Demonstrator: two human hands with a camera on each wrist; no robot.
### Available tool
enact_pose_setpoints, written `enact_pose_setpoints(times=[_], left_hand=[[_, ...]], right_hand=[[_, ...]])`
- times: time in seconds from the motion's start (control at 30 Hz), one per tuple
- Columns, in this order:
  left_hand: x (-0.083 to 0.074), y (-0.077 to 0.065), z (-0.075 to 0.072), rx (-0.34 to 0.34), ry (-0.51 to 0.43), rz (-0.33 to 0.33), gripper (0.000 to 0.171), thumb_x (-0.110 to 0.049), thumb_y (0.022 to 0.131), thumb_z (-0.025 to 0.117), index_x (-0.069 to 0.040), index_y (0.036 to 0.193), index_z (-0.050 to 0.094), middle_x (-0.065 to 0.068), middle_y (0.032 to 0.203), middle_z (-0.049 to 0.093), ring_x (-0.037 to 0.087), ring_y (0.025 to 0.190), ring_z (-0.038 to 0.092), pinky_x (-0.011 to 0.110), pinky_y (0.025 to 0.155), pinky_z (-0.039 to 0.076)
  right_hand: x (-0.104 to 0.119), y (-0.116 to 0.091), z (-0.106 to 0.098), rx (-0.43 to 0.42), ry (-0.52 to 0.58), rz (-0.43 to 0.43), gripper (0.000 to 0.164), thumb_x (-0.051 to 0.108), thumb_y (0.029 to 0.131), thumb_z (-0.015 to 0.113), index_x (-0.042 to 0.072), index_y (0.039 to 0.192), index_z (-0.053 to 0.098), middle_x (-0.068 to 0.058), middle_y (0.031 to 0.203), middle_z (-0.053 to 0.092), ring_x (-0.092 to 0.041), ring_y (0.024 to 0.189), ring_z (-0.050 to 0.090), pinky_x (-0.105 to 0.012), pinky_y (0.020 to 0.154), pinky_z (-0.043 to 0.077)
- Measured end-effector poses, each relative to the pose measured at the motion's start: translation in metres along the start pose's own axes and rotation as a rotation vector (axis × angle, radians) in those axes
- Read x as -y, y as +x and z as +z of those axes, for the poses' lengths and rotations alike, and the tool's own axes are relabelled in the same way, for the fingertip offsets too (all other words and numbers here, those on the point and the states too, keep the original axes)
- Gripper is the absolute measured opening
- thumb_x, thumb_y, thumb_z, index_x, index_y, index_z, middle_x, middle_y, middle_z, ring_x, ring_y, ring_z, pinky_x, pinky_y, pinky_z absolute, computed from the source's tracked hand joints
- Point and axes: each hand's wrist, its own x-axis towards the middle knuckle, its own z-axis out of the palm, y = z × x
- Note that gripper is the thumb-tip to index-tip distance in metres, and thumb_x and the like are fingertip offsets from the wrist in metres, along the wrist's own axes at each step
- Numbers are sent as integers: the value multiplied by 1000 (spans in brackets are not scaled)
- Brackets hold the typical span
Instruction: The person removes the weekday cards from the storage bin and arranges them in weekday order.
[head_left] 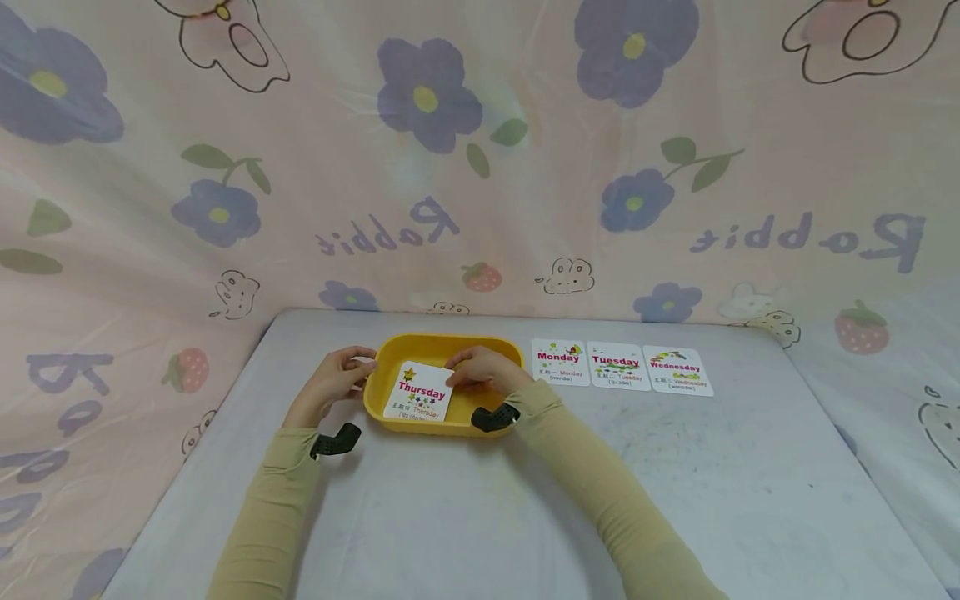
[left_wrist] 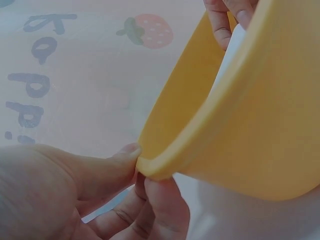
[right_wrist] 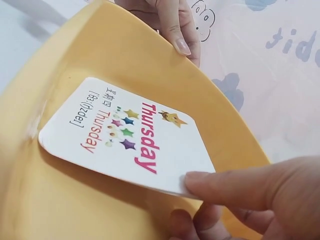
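Thursday card (head_left: 418, 392) is held inside the yellow tray (head_left: 420, 339), at its left part, with the printed face turned upward. Its right edge is pinched by the right hand (head_left: 483, 368): the thumb is laid on the white face near a corner, and the other fingers are bent under the card. In the right wrist view the card is seen tilted, with the pinched side lifted above the tray bottom and a shadow under it; whether its opposite edge is touching the tray wall cannot be told. The rim at the left end of the tray is pinched by the left hand (head_left: 333, 383), with the thumb on one side of the rim and bent fingers below it. On the word side of the card, a yellow star figure and several small coloured stars are printed. To the right of the tray, the Monday card (head_left: 559, 362), the Tuesday card (head_left: 618, 367) and the Wednesday card (head_left: 677, 371) are laid face up in one row on the white table (head_left: 450, 517), close beside each other. Both arms are covered by beige sleeves (head_left: 273, 517). Behind the table, a pink cloth (head_left: 517, 192) is seen, printed with flowers, rabbits and strawberries.
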Motion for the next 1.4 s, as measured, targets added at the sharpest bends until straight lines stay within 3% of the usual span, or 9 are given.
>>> enact_pose_setpoints(times=[0.5, 1.0, 1.4], left_hand=[[1, 0, 1, -13, 5, -1, 36, -22, 98, 57, -5, 129, 52, 13, 97, 62, 21, 78, 60, 30, 66, 54], [0, 1, 1, -18, 16, -6, 37, -24, 98, 58, -6, 130, 52, 12, 97, 62, 21, 78, 60, 31, 67, 54], [0, 1, 0, -9, 10, -7, 36, -23, 97, 58, -6, 129, 52, 12, 96, 61, 21, 78, 60, 32, 68, 55]], right_hand=[[-1, -1, 1, -14, 0, -19, 21, 3, 85, 70, 0, 106, 66, -8, 93, 67, -20, 76, 60, -27, 71, 51], [-3, 2, -2, -42, -24, -23, 20, 4, 87, 68, 0, 107, 66, -10, 90, 67, -20, 75, 62, -31, 73, 54], [-4, 3, -3, -104, -9, -3, 23, 0, 86, 67, -1, 109, 63, -12, 93, 66, -22, 75, 62, -31, 72, 55]])
